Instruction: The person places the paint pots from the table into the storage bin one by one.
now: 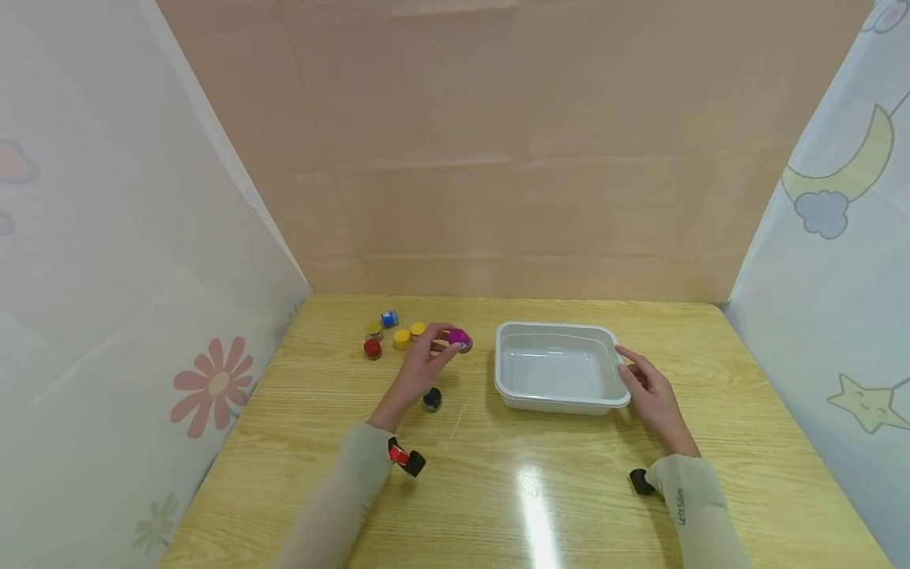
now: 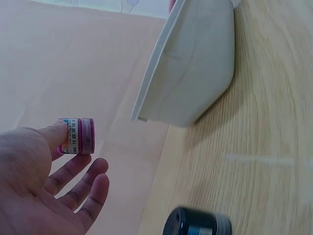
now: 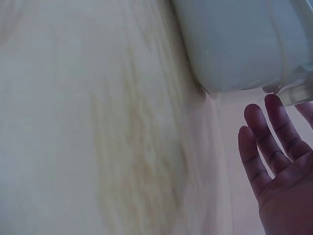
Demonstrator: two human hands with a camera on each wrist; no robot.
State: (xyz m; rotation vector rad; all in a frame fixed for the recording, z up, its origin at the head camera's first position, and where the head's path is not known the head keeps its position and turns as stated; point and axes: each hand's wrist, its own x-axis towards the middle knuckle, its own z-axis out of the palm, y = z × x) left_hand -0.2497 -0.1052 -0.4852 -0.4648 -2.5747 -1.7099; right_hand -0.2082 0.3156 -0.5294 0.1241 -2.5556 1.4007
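Observation:
In the head view my left hand (image 1: 419, 365) pinches a small purple-lidded paint jar (image 1: 456, 337) between thumb and fingers. The left wrist view shows that jar (image 2: 78, 136) tipped on its side, its printed label facing out and the other fingers spread below. To its right stands a white plastic tub (image 1: 558, 405) with a broad rim. My right hand (image 1: 650, 395) touches the tub's right rim with its fingertips; in the right wrist view its fingers (image 3: 279, 125) are mostly straight. A black-lidded jar (image 1: 432, 400) stands on the table just below my left hand.
Left of my left hand is a loose group of jars: red (image 1: 373, 348), blue (image 1: 389, 318), dark yellow (image 1: 374, 330) and two bright yellow ones (image 1: 402, 340). The wooden table (image 1: 483, 490) meets a tan back wall (image 1: 512, 221), with printed panels at both sides.

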